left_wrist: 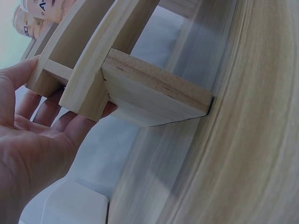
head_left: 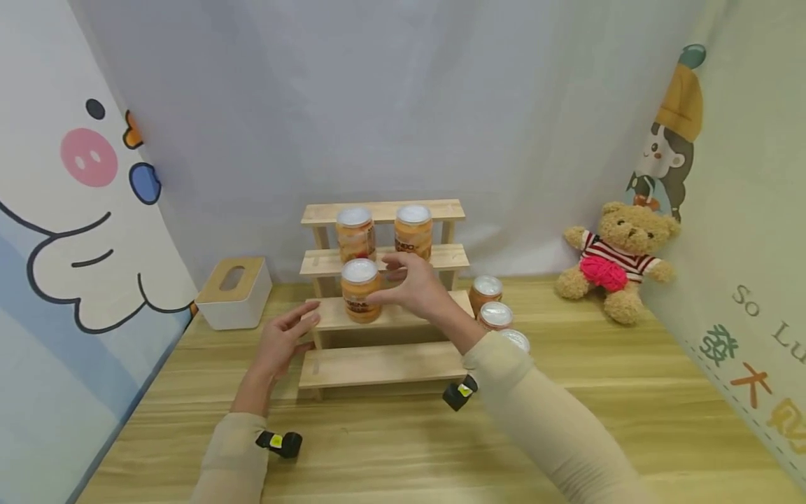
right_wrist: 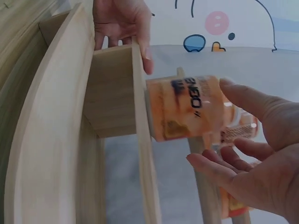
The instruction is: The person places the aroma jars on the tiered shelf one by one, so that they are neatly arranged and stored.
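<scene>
On the wooden shelf [head_left: 441, 208], the left hand [head_left: 280, 343] grips the left end. One upright jar [head_left: 361, 294] stands left of middle on its second step [head_left: 329, 315], close to the front edge. At the jar's right side, the right hand [head_left: 418, 287] has thumb and fingers widely parted, not closed; I cannot tell if the thumb touches. Rightward along this step there is room. Behind, on the shelf's third step [head_left: 321, 262], are two other jars [head_left: 413, 239].

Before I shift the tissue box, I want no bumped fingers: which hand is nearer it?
Left. The left hand grips the left end of the wooden shelf, right of the tissue box; the right hand is farther right, at the shelf's lowest can.
</scene>
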Motion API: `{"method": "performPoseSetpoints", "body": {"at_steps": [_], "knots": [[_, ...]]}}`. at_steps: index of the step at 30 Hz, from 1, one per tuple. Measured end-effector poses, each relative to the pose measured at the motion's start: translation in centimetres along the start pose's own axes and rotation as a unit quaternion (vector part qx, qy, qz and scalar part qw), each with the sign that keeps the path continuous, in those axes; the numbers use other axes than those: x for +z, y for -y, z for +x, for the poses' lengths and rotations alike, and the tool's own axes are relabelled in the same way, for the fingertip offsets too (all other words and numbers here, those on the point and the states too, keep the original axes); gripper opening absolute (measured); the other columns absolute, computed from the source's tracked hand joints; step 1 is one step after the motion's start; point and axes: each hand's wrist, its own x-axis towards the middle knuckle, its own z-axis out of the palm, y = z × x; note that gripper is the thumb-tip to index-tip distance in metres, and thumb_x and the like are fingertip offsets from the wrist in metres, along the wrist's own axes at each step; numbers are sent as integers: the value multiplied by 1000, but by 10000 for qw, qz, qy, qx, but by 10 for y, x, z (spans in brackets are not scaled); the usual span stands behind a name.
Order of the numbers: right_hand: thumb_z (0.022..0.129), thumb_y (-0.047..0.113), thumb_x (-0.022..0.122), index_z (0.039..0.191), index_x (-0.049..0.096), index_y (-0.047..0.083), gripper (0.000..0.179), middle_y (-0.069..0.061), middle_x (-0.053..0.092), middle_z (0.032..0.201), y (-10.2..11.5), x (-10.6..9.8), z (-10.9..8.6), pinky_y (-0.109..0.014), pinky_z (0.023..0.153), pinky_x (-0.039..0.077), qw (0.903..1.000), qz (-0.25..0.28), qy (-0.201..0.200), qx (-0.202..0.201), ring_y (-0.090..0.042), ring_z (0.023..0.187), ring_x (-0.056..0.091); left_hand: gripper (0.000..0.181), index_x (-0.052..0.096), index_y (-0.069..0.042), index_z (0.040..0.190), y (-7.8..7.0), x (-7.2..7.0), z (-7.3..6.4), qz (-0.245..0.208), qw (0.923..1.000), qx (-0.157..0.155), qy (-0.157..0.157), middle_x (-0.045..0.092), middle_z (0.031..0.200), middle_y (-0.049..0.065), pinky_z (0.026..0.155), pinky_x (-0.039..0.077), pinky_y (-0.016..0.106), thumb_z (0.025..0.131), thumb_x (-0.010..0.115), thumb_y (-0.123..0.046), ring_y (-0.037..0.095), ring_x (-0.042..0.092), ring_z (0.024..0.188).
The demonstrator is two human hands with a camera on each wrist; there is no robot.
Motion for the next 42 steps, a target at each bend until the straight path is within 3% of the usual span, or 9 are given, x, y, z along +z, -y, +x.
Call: {"method": "performPoseSetpoints", "body": {"at_steps": [9, 16, 24, 32, 42], "knots": [[77, 19, 89, 134, 58, 3, 67, -11, 61, 131, -10, -49, -20, -46, 93, 50, 9999, 138, -54, -3, -30, 121, 58, 58, 47, 0, 148, -2, -1, 0, 18, 10000, 15, 37, 37, 157, 9, 83, 55, 35, 100, 66, -27, 12, 51, 122], [82, 22, 86, 138, 55, 0, 67, -16, 57, 137, -36, -94, -38, -49, 95, 49, 9991, 88, -383, 151, -34, 124, 54, 58, 46, 0, 148, -3, 1, -3, 94, 9999, 31, 94, 34, 159, 8, 86, 54, 39, 100, 65, -28, 15, 49, 125], [86, 20, 82, 141, 53, -2, 66, -21, 55, 139, -70, -135, -43, -50, 104, 42, 9958, -200, -786, 426, -36, 131, 49, 58, 45, 0, 149, -1, -1, -2, 74, 9999, 27, 134, 31, 160, 7, 86, 54, 37, 101, 63, -28, 23, 44, 132], [87, 18, 79, 141, 50, -7, 66, -26, 53, 138, -102, -148, -40, -52, 104, 42, 9930, -446, -833, 708, -42, 128, 48, 58, 46, 0, 149, -1, -1, -3, 47, 9999, 33, 117, 29, 161, 7, 83, 55, 35, 101, 64, -28, 25, 43, 133], [87, 17, 79, 144, 44, -10, 72, -30, 48, 141, -126, -145, -31, -53, 101, 43, 9922, -586, -472, 994, -45, 127, 47, 58, 46, 1, 148, -1, -1, -3, -48, 9999, 42, 80, 29, 162, 8, 82, 55, 34, 100, 65, -26, 26, 43, 134]]}}
